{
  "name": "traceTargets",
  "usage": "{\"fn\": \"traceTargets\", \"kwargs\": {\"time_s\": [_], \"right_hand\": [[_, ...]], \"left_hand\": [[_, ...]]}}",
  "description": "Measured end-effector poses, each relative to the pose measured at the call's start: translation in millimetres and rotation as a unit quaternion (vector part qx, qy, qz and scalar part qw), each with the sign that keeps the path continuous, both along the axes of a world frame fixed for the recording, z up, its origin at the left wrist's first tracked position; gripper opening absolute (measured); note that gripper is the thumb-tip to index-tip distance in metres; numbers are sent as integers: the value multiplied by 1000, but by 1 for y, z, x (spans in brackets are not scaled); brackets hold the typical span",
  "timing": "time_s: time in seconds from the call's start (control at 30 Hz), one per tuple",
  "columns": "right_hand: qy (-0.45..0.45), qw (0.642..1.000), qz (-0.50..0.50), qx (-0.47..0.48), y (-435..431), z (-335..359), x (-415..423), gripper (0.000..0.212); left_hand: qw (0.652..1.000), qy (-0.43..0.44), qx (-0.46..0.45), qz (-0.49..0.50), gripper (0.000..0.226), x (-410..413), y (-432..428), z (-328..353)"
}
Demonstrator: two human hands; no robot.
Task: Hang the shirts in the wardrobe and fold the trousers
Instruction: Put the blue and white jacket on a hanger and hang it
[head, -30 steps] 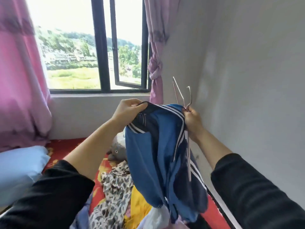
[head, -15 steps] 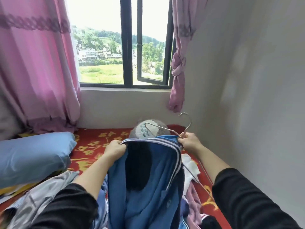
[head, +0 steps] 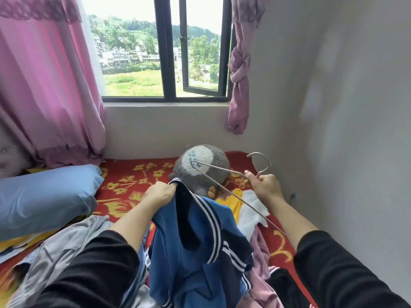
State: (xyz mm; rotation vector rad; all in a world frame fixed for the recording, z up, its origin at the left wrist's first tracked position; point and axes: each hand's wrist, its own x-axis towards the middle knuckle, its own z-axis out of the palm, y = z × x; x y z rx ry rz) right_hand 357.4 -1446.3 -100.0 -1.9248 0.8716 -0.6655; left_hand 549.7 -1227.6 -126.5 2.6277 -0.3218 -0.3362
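Left hand grips the blue shirt at its collar; right hand pinches the wire hanger below its hook. Half a second earlier both hands met at the collar; they now stand apart.

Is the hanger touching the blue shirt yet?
Apart. The head view shows the wire hanger, held in the right hand, clear of the blue shirt; plush toy and yellow cloth show between them.

Blue shirt here, navy collar edged in white stripes; the hanger is pale grey. Bedspread red with yellow flowers, pillow light blue, curtains pink, plush toy grey with a white patch, sleeves black.
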Motion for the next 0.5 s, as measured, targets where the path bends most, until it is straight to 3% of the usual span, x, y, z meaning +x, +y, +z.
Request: {"fn": "traceTargets", "kwargs": {"time_s": [0.1,0.17,0.3,0.5], "right_hand": [[-69,992,1,103,-12,-7,-17,39],[-46,987,28,149,-17,-15,-31,45],[65,992,37,100,-19,-29,-47,48],[55,993,23,98,-12,-45,-41,49]], "left_hand": [[999,-8,39,-3,72,0,1,-8],[999,-9,50,2,70,1,2,-13],[998,-17,50,-20,56,5,-1,-12],[997,-30,61,-24,53,2,-1,-13]]}}
